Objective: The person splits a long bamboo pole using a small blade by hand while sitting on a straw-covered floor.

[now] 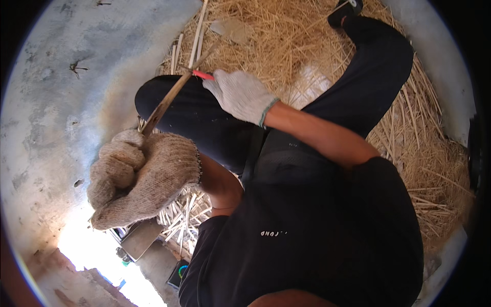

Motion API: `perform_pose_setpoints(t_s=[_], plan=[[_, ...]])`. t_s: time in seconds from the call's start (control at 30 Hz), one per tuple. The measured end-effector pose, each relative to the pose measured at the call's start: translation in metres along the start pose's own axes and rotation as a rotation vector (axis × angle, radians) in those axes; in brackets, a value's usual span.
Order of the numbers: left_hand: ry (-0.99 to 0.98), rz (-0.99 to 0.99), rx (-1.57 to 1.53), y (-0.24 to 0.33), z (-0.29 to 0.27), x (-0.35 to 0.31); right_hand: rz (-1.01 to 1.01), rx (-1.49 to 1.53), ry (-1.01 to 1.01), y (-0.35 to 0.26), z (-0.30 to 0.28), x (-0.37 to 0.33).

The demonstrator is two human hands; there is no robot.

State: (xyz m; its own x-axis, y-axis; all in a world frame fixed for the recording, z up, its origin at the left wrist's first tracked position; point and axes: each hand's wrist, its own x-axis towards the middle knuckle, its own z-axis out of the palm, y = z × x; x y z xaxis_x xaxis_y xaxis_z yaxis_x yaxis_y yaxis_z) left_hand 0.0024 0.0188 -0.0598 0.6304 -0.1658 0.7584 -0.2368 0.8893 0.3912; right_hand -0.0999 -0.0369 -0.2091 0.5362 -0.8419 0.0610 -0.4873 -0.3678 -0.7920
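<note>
My left hand [148, 176], in a thick brownish knitted glove, is closed round the lower end of a bamboo strip [166, 104]. The strip slants up and to the right, away from the glove. In a thinner pale glove, my right hand [241, 96] grips a small red-handled knife [203, 75]. Its handle juts out past the fingers and meets the strip near the upper part. A thin dark piece crosses the strip there; the blade is too small to make out clearly. Both hands are over or beside my left leg.
Straw-like shavings [279, 30] cover the floor between and around my black-trousered legs [381, 56]. Several long pale strips [198, 36] lie past my left knee. A grey wall [56, 102] curves along the left. Lower left are a box-like object [140, 239] and a dark device [177, 273].
</note>
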Motion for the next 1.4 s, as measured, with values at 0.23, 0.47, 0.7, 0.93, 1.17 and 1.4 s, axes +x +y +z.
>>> perform_pose_setpoints(t_s=[0.23,0.47,0.7,0.93,1.17,1.4], plan=[[0.192,0.241,0.565,-0.006,-0.016,0.012,-0.012,-0.154,0.108,-0.005,0.030,0.013],[-0.059,0.120,0.135,-0.008,0.017,-0.025,0.421,-0.500,-0.264,0.184,0.006,0.042],[-0.072,0.129,0.081,-0.009,0.015,-0.014,-0.002,-0.022,-0.046,0.065,-0.040,0.023],[-0.150,0.218,0.258,-0.012,0.004,0.010,-0.145,0.353,-0.049,-0.011,-0.059,-0.027],[-0.523,0.391,0.476,-0.019,-0.019,0.037,-0.056,0.418,-0.092,-0.012,-0.062,-0.027],[-0.617,0.310,0.202,-0.024,-0.018,0.029,-0.034,0.027,0.100,-0.020,-0.039,-0.009]])
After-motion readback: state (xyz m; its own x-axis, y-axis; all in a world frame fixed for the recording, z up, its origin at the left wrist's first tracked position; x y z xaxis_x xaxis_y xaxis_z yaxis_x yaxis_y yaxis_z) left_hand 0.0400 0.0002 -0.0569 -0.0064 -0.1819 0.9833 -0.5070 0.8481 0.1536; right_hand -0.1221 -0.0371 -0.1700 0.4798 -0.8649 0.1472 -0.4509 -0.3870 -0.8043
